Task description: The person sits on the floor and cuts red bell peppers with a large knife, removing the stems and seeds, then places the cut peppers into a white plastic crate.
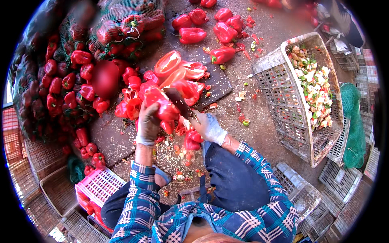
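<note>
My gloved left hand [148, 123] is closed around a red bell pepper [164, 109], held up over a heap of cut peppers. In my gloved right hand [208, 127] is a knife [178, 101]; its broad dark blade lies against the right side of the pepper. Whether the blade has gone into the flesh I cannot tell. Just beyond my hands lie opened pepper halves [168, 63] with pale insides showing. Another red pepper piece [193, 139] sits below the knife hand, near my knee.
A big pile of whole peppers [81, 91] spills from green mesh sacks [129, 30] at left. More whole peppers [192, 35] lie ahead. At right, a tilted plastic crate [283, 60] holds cut-out cores [312, 87]. A pink crate [101, 184] stands at lower left. Seeds litter the ground.
</note>
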`<state>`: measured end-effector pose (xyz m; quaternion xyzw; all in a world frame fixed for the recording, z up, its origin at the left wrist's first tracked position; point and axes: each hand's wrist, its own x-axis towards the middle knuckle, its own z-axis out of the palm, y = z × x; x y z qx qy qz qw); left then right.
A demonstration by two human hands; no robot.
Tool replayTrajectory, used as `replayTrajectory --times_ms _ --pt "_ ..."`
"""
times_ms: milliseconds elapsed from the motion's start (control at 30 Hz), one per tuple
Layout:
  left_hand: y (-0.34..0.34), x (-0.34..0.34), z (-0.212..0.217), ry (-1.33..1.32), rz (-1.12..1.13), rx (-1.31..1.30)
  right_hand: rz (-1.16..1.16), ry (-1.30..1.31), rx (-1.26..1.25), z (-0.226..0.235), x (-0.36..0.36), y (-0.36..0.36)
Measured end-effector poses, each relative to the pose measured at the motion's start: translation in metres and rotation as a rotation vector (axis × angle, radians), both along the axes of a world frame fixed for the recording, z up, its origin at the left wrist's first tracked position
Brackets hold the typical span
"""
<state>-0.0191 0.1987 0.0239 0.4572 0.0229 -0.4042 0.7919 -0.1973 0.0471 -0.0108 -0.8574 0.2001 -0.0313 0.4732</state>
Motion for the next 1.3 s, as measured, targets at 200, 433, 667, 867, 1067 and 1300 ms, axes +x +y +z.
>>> replayTrajectory --times_ms 200,433,667,867,1067,1300 --pt "0.033 0.057 0.033 -0.333 -0.562 0.509 -0.03 0.34 0.911 0.019 -0.013 -0.042" --pt "-0.092 0.065 0.05 -1.616 -0.729 0.957 -0.538 0.155 0.942 0.006 -0.056 -0.073" --pt "-0.291 0.054 -0.037 -1.856 -0.814 0.801 -0.76 0.108 0.925 -0.014 -0.052 -0.094" --pt "-0.341 0.033 -0.119 -1.596 -0.905 0.948 -0.73 0.136 0.901 -0.033 -0.068 -0.108" --pt "-0.326 0.04 -0.14 -1.139 -0.752 0.869 -0.821 0.111 0.763 -0.039 -0.067 -0.117" --pt "-0.239 -0.013 -0.092 0.285 -0.373 0.249 -0.696 0.015 0.078 -0.032 -0.085 -0.089"
